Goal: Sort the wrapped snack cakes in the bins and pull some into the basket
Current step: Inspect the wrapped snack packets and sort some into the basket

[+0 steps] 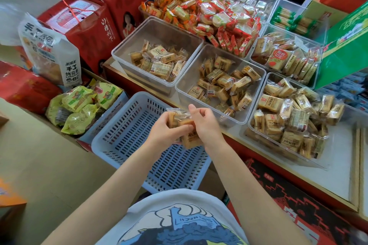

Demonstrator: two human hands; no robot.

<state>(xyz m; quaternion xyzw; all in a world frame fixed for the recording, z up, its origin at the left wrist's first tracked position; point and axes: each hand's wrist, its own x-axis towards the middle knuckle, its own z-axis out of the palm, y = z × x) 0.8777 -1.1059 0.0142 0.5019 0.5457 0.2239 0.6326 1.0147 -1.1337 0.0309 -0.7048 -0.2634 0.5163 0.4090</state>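
Both of my hands hold a small stack of wrapped snack cakes (188, 139) over the blue slotted basket (127, 135). My left hand (168, 131) grips the stack from the left, and my right hand (205, 123) curls round it from the right. The basket looks empty. Beyond it stand clear bins of the same tan cakes: a left bin (159, 32) partly filled, a middle bin (191, 77) and a right bin (251, 125) piled high.
Further bins with red, orange and green wrapped snacks (219, 18) fill the back of the counter. A box of green packets (79, 105) and red gift boxes (83, 26) stand left of the basket. A green carton (346, 49) overhangs the right side.
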